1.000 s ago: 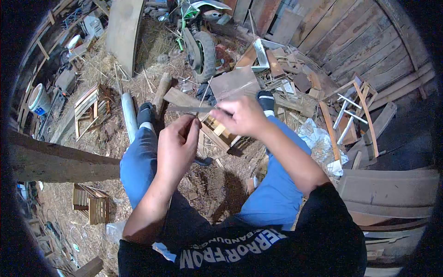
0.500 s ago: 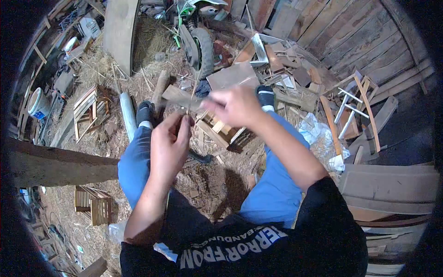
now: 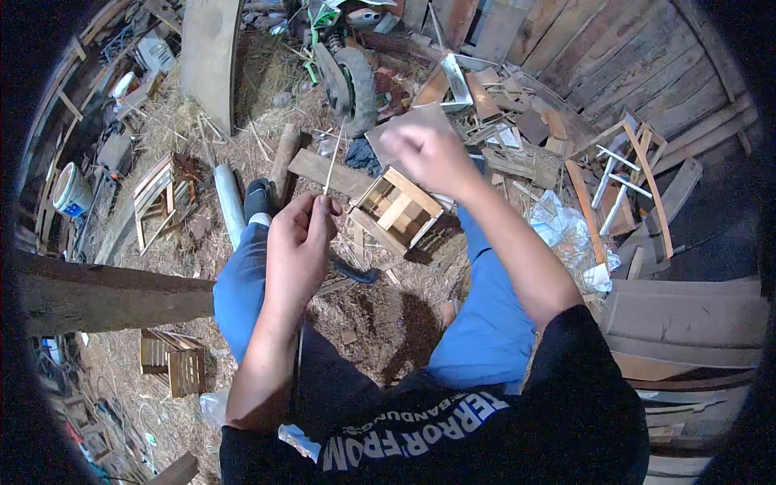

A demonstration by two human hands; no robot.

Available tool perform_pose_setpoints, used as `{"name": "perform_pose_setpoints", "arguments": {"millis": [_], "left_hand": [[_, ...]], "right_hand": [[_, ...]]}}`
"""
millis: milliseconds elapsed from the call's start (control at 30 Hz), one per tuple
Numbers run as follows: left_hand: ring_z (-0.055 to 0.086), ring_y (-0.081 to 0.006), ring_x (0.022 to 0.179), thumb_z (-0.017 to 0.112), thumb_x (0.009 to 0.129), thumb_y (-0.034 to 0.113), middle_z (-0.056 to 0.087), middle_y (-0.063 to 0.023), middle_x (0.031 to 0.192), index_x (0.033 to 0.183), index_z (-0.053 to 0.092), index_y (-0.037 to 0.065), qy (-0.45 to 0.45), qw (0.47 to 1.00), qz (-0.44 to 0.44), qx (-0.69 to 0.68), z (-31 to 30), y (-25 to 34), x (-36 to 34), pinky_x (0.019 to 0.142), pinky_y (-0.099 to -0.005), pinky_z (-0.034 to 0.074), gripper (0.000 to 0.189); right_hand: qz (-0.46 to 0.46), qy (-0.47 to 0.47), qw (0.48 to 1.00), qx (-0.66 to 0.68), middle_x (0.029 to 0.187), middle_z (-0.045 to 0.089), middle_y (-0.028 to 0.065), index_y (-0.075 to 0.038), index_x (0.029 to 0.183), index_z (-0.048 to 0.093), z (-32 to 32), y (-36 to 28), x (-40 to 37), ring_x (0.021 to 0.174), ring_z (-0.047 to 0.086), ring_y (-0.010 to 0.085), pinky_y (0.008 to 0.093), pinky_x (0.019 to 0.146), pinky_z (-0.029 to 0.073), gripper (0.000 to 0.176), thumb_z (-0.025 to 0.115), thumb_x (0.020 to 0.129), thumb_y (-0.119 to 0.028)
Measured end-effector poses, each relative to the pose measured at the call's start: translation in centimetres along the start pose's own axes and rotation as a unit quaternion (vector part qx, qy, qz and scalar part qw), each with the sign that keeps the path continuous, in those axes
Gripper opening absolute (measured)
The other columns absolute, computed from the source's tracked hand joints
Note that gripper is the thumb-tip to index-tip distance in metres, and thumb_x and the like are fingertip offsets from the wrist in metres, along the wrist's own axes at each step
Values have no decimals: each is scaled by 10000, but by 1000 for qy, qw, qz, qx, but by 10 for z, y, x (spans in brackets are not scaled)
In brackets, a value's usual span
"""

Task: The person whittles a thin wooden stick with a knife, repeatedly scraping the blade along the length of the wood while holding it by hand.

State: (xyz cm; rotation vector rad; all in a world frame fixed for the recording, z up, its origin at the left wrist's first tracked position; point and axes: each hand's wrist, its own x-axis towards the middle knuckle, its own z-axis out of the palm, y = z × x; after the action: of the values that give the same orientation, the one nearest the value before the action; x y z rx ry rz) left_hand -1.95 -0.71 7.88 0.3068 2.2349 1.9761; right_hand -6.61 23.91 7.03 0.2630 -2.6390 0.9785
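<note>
My left hand (image 3: pixel 299 238) is closed, with thumb and fingers pinching a thin wooden stick (image 3: pixel 332 162) that points up and away from me. My right hand (image 3: pixel 432 158) is raised to the right of the stick, apart from it. Its fingers are curled and smeared by motion, and what they hold cannot be made out. Beneath and between the hands, a small slatted wooden crate (image 3: pixel 400 208) sits on the ground near my feet.
A plank (image 3: pixel 331 171) and a flat board (image 3: pixel 376 137) lie beyond the crate. A motorbike wheel (image 3: pixel 356 89) stands farther back. Slatted crates (image 3: pixel 174 360) and a white bucket (image 3: pixel 73 190) are at left. A thick beam (image 3: pixel 113 293) juts in from the left; scrap wood and a plastic bag (image 3: pixel 558 226) lie right.
My right hand has moved right and slightly up, away from the stick. A blurred grey blade-like shape near my left hand no longer shows. My left hand keeps its pinch.
</note>
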Motion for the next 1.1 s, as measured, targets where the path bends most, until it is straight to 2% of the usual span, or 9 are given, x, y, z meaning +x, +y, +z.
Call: {"name": "perform_pose_setpoints", "arguments": {"millis": [233,300,467,567,667,800,933,1033,1100], "left_hand": [[416,-30,601,504,1056,160,489,39,665,894,603,-9,10,1000,13,11,6,2,1,521,-234,324,255],[415,-29,598,504,1056,162,491,37,663,887,605,-9,18,999,8,35,6,4,0,516,-235,320,261],[415,-34,589,506,1053,153,498,34,661,897,613,-11,-2,1000,14,20,8,-2,-1,508,-232,318,250],[418,-30,591,497,1057,154,495,38,659,895,612,-8,12,999,17,33,10,6,-3,509,-224,318,257],[419,-31,586,496,1058,155,496,48,661,879,609,2,5,1000,0,-12,5,-1,1,503,-227,315,262],[429,-32,597,493,1054,150,499,39,662,873,604,-6,44,999,11,26,8,-1,-2,519,-229,329,263],[435,-37,609,521,1033,121,502,21,666,898,618,-15,30,997,37,57,4,-3,3,536,-237,358,214],[435,-42,610,524,1031,117,504,18,670,893,613,-15,43,993,68,82,8,-4,-1,542,-235,366,211],[448,-42,618,525,1032,122,515,13,679,890,605,-13,23,992,59,110,6,-1,-3,546,-229,367,212]], "right_hand": [[-35,-41,995,-82,597,582,163,-114,819,703,15,-30,-10,551,589,383,456,517,440,416,607,944,-499],[-176,14,981,-78,574,571,156,-92,672,595,24,-29,-20,534,597,365,461,507,458,497,606,940,-510],[-51,-23,992,-116,551,562,132,-134,779,706,9,-14,2,529,605,336,425,501,468,448,594,940,-537],[-173,-1,981,-93,527,544,148,-112,758,684,23,-18,-20,513,599,367,449,492,471,463,619,921,-541],[-102,-11,987,-124,518,539,143,-102,706,643,9,-19,-3,503,591,378,470,485,460,478,617,925,-526],[-181,20,980,-83,505,537,131,-99,672,628,24,-31,-20,496,589,353,470,467,433,497,639,905,-538],[-59,-13,992,-111,508,533,133,-99,637,591,11,-19,1,491,587,349,456,456,427,526,617,916,-544],[-200,23,975,-95,505,531,138,-93,608,568,20,-32,-18,497,595,344,446,447,425,543,614,922,-533],[-127,24,983,-130,541,566,147,-105,649,616,14,-21,-6,535,622,358,462,497,466,515,591,933,-534]]}}
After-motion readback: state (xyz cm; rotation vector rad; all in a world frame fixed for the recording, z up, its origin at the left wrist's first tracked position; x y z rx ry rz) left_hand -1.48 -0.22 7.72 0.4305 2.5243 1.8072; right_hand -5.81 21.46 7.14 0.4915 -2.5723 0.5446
